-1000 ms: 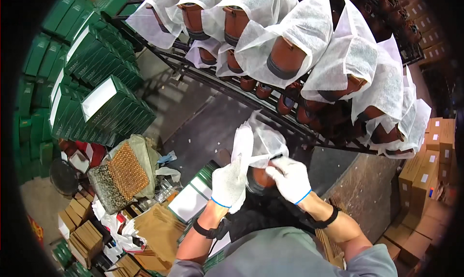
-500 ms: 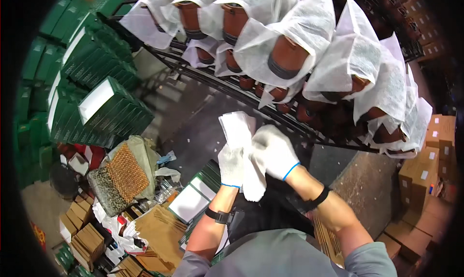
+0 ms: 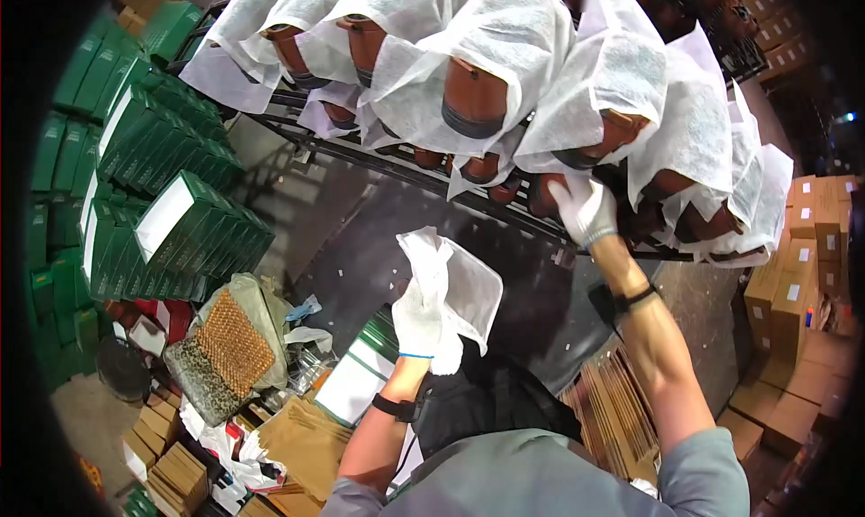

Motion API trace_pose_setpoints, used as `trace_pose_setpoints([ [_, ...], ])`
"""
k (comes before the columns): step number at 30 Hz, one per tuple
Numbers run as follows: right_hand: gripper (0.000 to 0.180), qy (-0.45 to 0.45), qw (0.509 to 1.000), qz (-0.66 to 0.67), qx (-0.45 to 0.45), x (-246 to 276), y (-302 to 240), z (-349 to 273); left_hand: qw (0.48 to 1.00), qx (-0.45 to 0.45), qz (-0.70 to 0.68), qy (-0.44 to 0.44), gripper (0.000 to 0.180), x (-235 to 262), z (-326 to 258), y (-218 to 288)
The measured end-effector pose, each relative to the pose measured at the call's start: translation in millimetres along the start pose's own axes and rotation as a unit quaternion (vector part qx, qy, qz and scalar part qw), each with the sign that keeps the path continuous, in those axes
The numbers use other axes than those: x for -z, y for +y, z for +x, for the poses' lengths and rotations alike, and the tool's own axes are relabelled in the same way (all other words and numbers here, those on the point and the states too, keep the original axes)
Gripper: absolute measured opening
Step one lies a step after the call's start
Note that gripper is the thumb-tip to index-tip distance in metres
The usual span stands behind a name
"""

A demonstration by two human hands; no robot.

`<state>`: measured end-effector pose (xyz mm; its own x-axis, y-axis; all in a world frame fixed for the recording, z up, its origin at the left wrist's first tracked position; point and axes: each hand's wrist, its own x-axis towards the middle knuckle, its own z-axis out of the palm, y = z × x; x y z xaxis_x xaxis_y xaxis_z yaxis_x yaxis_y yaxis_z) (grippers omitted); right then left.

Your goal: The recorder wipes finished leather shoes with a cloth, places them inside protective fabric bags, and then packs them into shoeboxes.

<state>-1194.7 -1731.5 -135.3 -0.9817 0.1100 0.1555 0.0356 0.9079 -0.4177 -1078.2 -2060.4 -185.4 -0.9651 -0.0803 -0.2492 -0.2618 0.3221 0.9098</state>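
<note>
I log a gloved left hand [image 3: 419, 326], fingers closed around white cloth [image 3: 472, 293]. My gloved right hand [image 3: 588, 214] touches a brown shoe [image 3: 543, 195] on the rack [image 3: 342, 153], below covered ones; its finger closure I cannot tell.

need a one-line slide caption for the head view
White-gloved left hand holding thin white cloth, white-gloved right hand at a brown shoe on the black metal rack.

At your twelve o'clock, a black rack [image 3: 378, 160] bears brown shoes [image 3: 476, 95], many white-covered. Pale scraps [image 3: 341, 272] dot the floor [image 3: 356, 237] at eleven.
</note>
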Motion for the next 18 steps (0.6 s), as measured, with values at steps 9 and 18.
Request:
trace_pose_setpoints([
  [9, 0.028, -0.12, 0.723, 0.518, -0.441, 145.9, -137.3, -171.3, 0.998, 0.028, 0.056, 0.004, 0.039, -3.2, -9.6, -30.4],
  [18, 0.02, -0.196, 0.967, 0.151, 0.065, 72.7, -124.0, -171.7, 0.986, 0.009, -0.094, -0.14, 0.035, 6.0, -22.7, 73.0],
])
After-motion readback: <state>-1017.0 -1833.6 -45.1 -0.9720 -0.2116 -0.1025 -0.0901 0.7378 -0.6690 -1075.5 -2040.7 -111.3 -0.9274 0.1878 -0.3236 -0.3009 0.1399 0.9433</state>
